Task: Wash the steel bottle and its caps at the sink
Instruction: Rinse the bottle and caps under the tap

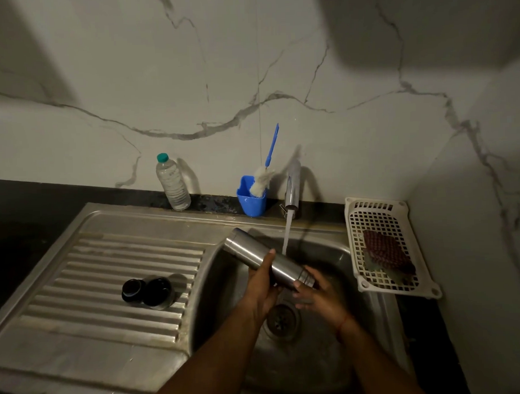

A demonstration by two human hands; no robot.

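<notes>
The steel bottle (256,254) lies tilted over the sink basin (326,350), its base up to the left and its threaded mouth down to the right. My left hand (263,285) grips its middle from below. My right hand (313,292) cups the mouth end, fingers around the neck. Water runs from the tap (292,189) in a thin stream just behind the bottle. Two caps rest on the ribbed drainboard (107,261): a small black one (133,289) and a larger steel-rimmed one (157,292) touching it.
A clear plastic water bottle (173,183) with a green cap stands at the back wall. A blue holder (252,198) with a bottle brush (265,173) sits beside the tap. A white plastic basket (387,245) with a scrub pad (387,252) sits right of the basin.
</notes>
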